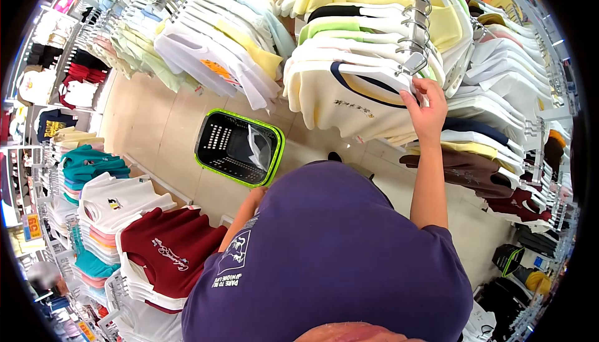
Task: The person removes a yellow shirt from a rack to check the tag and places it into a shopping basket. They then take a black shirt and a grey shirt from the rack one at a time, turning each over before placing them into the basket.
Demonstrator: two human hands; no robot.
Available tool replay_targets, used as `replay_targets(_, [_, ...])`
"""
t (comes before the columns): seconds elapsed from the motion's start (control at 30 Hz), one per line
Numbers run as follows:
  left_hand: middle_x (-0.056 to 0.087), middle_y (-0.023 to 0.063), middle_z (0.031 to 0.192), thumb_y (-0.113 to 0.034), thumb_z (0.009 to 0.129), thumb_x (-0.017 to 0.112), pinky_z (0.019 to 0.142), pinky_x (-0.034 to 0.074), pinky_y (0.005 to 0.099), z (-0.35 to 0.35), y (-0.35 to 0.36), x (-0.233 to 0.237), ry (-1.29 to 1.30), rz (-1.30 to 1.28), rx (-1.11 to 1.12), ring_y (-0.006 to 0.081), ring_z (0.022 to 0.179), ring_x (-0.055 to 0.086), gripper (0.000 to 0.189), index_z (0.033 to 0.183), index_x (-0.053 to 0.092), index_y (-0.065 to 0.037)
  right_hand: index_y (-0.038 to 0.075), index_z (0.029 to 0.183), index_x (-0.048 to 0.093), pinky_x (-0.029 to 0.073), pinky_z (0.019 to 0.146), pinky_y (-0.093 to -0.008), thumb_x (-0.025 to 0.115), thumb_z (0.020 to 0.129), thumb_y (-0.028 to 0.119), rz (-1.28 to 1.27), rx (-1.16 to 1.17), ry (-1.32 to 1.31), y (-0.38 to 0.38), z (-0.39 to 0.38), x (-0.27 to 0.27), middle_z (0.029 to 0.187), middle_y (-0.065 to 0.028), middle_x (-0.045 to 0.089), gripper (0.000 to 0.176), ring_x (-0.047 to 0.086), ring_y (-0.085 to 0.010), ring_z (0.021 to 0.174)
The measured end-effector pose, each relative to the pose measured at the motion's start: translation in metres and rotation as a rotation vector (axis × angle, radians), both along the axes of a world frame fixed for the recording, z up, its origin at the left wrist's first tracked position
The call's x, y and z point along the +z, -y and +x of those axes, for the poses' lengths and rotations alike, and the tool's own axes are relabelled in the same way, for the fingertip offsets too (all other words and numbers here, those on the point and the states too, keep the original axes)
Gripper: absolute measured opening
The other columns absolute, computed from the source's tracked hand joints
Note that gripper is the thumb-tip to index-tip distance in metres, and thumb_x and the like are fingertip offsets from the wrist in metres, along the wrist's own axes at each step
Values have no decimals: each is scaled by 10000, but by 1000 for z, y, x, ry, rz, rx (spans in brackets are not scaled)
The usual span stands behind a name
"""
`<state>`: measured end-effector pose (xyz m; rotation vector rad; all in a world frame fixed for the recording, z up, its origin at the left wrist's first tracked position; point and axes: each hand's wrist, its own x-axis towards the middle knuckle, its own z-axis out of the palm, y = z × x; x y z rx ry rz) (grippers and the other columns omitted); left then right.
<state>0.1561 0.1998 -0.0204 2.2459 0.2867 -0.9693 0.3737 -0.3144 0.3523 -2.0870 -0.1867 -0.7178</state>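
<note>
Hands well apart. Right hand point(427, 106) sits at the shoulder of the front cream shirt point(323, 93), hung on the rack point(414, 63); can't tell if pinching. Left hand point(254, 200) by the basket point(234, 166), grip hidden. Guiding by the hanger point(388, 77) should spare the neckline point(340, 80).

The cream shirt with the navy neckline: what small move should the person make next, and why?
Perhaps the right hand should ease the cream shirt slightly away from the garments behind it: the hand is at its shoulder, and the shirt hangs frontmost in a closely packed row.
</note>
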Motion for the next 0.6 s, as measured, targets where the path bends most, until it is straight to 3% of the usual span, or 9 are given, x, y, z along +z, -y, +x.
replay_targets(0.07, [728, 229, 1127, -274, 854, 724, 918, 533, 427, 0, 6, 22, 2, -19, 33, 374, 1073, 700, 384, 1159, 731, -40, -21, 1032, 665, 522, 765, -276, 843, 800, 82, -39, -28, 21, -2, -2, 0, 993, -88, 644, 310, 621, -171, 860])
replay_targets(0.23, [728, 226, 1122, -284, 828, 739, 920, 531, 435, -16, -9, -1, 117, -111, 115, 388, 1072, 693, 385, 1135, 741, -51, -12, 983, 671, 531, 754, -291, 844, 798, 88, -61, -95, -35, -5, -9, -1, 880, -81, 659, 272, 635, -186, 791])
replay_targets(0.33, [729, 222, 1112, -295, 816, 748, 914, 533, 434, -28, -16, -26, 137, -147, 156, 383, 1062, 694, 370, 1111, 752, -71, -5, 983, 685, 530, 753, -295, 842, 799, 90, -67, -88, -8, -6, -14, -5, 894, -81, 683, 259, 640, -187, 782])
replay_targets(0.43, [728, 218, 1110, -307, 817, 747, 907, 534, 430, -19, -19, -37, 43, -117, 70, 374, 1057, 696, 355, 1095, 759, -87, -20, 989, 691, 516, 770, -281, 823, 823, 78, -89, -79, -4, -5, -20, -10, 896, -73, 685, 234, 621, -155, 803])
replay_targets(0.53, [727, 214, 1116, -322, 839, 729, 910, 533, 429, -2, -15, 5, -24, -74, -60, 370, 1065, 694, 348, 1100, 758, -93, -28, 1069, 703, 520, 821, -290, 819, 824, 79, -149, -79, -36, 0, -28, -15, 963, -96, 708, 292, 654, -172, 865])
replay_targets(0.6, [729, 208, 1123, -338, 859, 715, 925, 529, 430, 1, -16, 8, -32, -35, -151, 371, 1082, 689, 363, 1125, 750, -93, -15, 1152, 691, 520, 873, -328, 810, 829, 115, -166, -79, -61, 0, -35, -18, 1035, -143, 721, 368, 681, -247, 947])
